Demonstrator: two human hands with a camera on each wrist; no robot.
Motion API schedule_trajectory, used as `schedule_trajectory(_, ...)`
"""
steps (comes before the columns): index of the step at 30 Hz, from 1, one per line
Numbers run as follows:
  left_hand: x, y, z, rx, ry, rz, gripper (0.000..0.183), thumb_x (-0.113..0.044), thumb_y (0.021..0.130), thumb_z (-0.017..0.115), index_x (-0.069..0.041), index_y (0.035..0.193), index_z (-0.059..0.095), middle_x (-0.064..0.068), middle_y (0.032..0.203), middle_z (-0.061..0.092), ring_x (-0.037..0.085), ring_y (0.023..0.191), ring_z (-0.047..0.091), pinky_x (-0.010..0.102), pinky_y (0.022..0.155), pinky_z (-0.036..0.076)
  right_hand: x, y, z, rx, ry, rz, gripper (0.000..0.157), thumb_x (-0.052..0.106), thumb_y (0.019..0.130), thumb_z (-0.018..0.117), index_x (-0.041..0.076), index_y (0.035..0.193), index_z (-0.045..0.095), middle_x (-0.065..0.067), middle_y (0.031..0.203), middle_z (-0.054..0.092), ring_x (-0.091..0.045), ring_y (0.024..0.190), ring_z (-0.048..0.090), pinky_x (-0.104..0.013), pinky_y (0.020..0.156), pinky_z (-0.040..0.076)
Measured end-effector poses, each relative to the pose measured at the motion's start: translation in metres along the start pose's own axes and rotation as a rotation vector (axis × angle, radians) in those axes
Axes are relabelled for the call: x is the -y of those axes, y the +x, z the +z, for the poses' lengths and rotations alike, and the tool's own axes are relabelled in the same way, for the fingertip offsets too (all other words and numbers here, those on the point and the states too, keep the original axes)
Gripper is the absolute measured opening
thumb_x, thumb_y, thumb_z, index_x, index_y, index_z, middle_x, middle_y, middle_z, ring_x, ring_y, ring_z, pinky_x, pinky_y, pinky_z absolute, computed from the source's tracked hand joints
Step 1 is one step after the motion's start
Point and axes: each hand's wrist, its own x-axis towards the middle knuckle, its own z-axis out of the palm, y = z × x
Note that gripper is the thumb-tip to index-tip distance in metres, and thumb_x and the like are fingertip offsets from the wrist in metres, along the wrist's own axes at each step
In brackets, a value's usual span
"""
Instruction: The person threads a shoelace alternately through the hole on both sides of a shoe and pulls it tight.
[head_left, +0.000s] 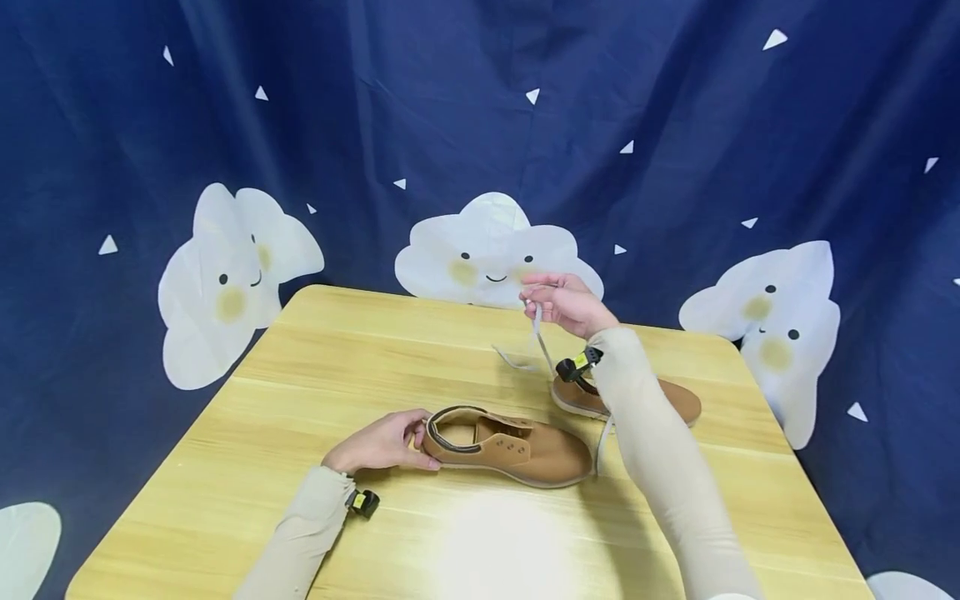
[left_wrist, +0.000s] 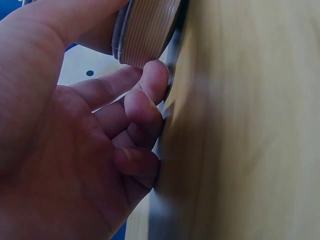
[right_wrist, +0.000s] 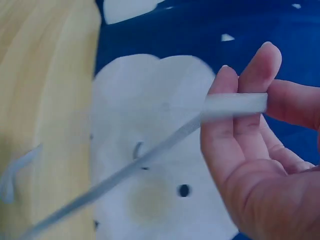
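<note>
A brown shoe (head_left: 551,454) with bare eyelets on its near side lies upright on the table, toe to the right. My left hand (head_left: 386,442) holds it by the heel, thumb on the near side and fingers behind. The heel's ribbed sole edge (left_wrist: 150,32) shows in the left wrist view. My right hand (head_left: 566,304) is raised beyond a second brown shoe (head_left: 681,402) and pinches a pale grey shoelace (right_wrist: 150,155). The lace slants down taut toward that shoe, whose middle is hidden by my right forearm. Another lace end (head_left: 602,446) hangs between the shoes.
A loose lace end (head_left: 513,364) lies on the wooden table (head_left: 337,358) left of the far shoe. A dark blue curtain (head_left: 450,100) with white clouds hangs behind the table's far edge. A bright glare spot sits on the near tabletop.
</note>
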Motion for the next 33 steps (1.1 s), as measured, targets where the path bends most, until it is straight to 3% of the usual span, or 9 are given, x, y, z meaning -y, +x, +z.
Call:
schedule_trajectory(4, -0.001, 0.0, 0.0, -0.006, -0.002, -0.01, 0.061, -0.042, 0.079, 0.089, -0.016, 0.127, 0.062, -0.003, 0.088, 0.058, 0.006, 0.076, 0.049, 0.021, 0.069, 0.042, 0.026, -0.018, 0.0, 0.032, 0.057, -0.101, 0.028, -0.006, 0.103, 0.049, 0.003, 0.129, 0.054, -0.002, 0.096, 0.073, -0.009, 0.063, 0.064, -0.021, 0.068, 0.057)
schedule_trajectory(10, 0.0, 0.0, 0.001, 0.007, -0.023, -0.005, 0.06, -0.041, 0.08, 0.089, -0.016, 0.127, 0.062, 0.0, 0.088, 0.058, 0.007, 0.077, 0.05, 0.02, 0.069, 0.043, 0.055, -0.046, 0.007, 0.168, 0.062, -0.186, 0.044, -0.006, 0.101, 0.055, 0.0, 0.145, 0.05, -0.008, 0.107, 0.076, -0.013, 0.063, 0.061, -0.022, 0.066, 0.056)
schedule_trajectory(16, 0.002, 0.0, -0.005, 0.054, -0.068, 0.002, 0.069, -0.038, 0.083, 0.087, -0.01, 0.138, 0.056, 0.004, 0.095, 0.06, 0.014, 0.083, 0.052, 0.022, 0.071, 0.044, 0.068, -0.073, 0.022, 0.263, -0.041, -0.251, 0.033, -0.007, 0.102, 0.05, 0.009, 0.122, 0.072, -0.004, 0.107, 0.076, -0.013, 0.061, 0.056, -0.023, 0.064, 0.055)
schedule_trajectory(19, 0.005, -0.001, -0.01, 0.098, -0.105, -0.017, 0.078, -0.036, 0.088, 0.083, -0.005, 0.149, 0.046, 0.005, 0.099, 0.061, 0.014, 0.086, 0.053, 0.022, 0.075, 0.047, 0.072, -0.091, 0.028, 0.29, -0.097, -0.284, 0.028, 0.0, 0.104, 0.053, 0.012, 0.115, 0.076, -0.002, 0.104, 0.075, -0.013, 0.059, 0.054, -0.023, 0.06, 0.053)
schedule_trajectory(24, 0.007, -0.001, -0.017, 0.149, -0.129, -0.036, 0.086, -0.037, 0.092, 0.078, 0.0, 0.156, 0.034, 0.006, 0.107, 0.063, 0.012, 0.093, 0.058, 0.022, 0.083, 0.05, 0.082, -0.125, 0.035, 0.325, -0.115, -0.385, 0.022, 0.003, 0.104, 0.056, 0.01, 0.113, 0.076, -0.002, 0.098, 0.076, -0.014, 0.055, 0.051, -0.022, 0.048, 0.042)
schedule_trajectory(28, -0.004, -0.006, -0.03, 0.2, -0.116, -0.055, 0.086, -0.035, 0.094, 0.076, 0.0, 0.158, 0.03, 0.013, 0.119, 0.064, 0.017, 0.105, 0.064, 0.025, 0.092, 0.052, 0.092, -0.152, 0.044, 0.36, -0.099, -0.461, 0.025, -0.003, 0.103, 0.055, 0.009, 0.113, 0.075, -0.002, 0.094, 0.077, -0.017, 0.051, 0.045, -0.028, 0.038, 0.026)
schedule_trajectory(31, -0.02, -0.009, -0.046, 0.161, -0.037, -0.061, 0.08, -0.031, 0.096, 0.074, 0.003, 0.156, 0.033, 0.017, 0.124, 0.063, 0.023, 0.111, 0.065, 0.03, 0.094, 0.054, 0.094, -0.169, 0.049, 0.386, -0.102, -0.49, 0.029, -0.006, 0.102, 0.052, 0.01, 0.114, 0.073, -0.001, 0.093, 0.077, -0.017, 0.048, 0.04, -0.03, 0.035, 0.018)
schedule_trajectory(33, -0.037, -0.006, -0.053, 0.055, 0.023, -0.031, 0.07, -0.029, 0.099, 0.071, 0.004, 0.153, 0.039, 0.018, 0.123, 0.064, 0.025, 0.111, 0.066, 0.032, 0.093, 0.055, 0.09, -0.179, 0.051, 0.395, -0.116, -0.484, 0.031, -0.008, 0.102, 0.051, 0.011, 0.115, 0.072, -0.001, 0.092, 0.077, -0.016, 0.046, 0.04, -0.03, 0.033, 0.016)
